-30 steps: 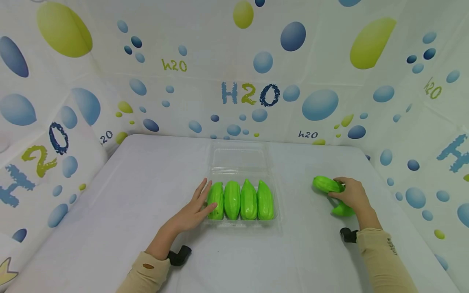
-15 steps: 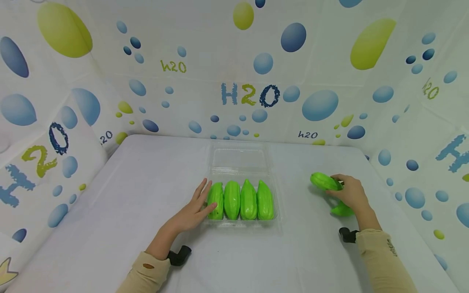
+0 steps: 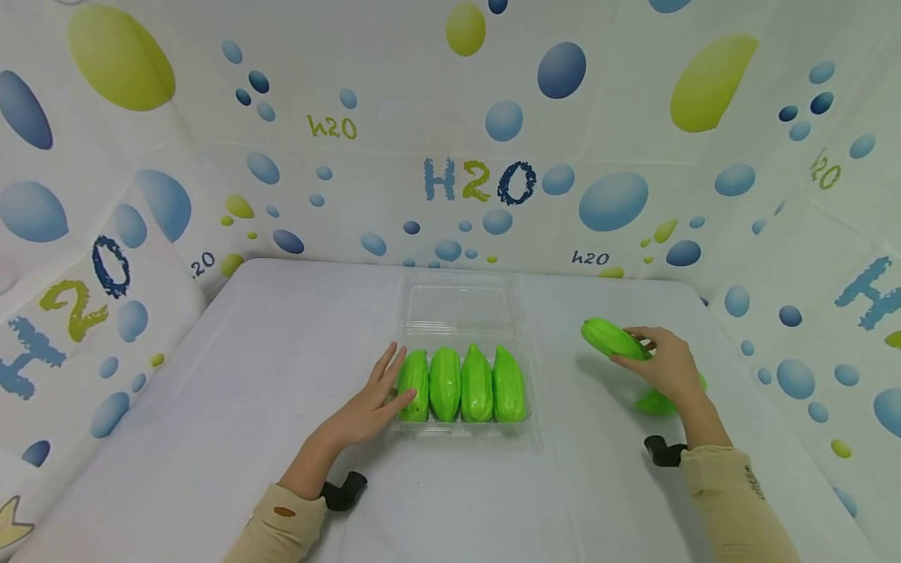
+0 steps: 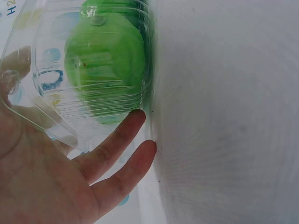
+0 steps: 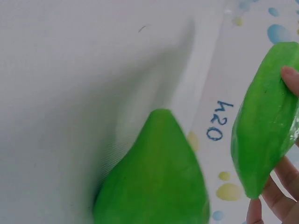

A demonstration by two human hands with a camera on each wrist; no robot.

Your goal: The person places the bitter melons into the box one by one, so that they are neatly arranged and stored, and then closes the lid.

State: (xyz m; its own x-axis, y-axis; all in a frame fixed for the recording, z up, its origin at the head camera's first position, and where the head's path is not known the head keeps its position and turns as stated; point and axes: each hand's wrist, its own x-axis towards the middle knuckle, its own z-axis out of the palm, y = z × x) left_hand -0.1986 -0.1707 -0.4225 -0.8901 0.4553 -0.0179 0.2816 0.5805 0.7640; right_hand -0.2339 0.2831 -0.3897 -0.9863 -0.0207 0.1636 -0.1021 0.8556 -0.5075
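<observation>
In the head view, my right hand grips a green ridged fruit above the right side of the table. The right wrist view shows this held fruit raised, with a thumb and fingers around it. Another such fruit lies on the table below that hand, partly hidden by it. At the centre stands an open clear plastic clamshell box with several of these fruits side by side. My left hand rests against its left side with fingers extended; the left wrist view shows fingertips at its wall.
The box's transparent lid lies folded back towards the rear of the white-covered table. A patterned curtain closes off the back and both sides. Each wrist carries a small black camera mount.
My right hand has lifted its green fruit off the table and moved slightly left and away from me, uncovering more of the fruit beneath. The left hand and the box have stayed put.
</observation>
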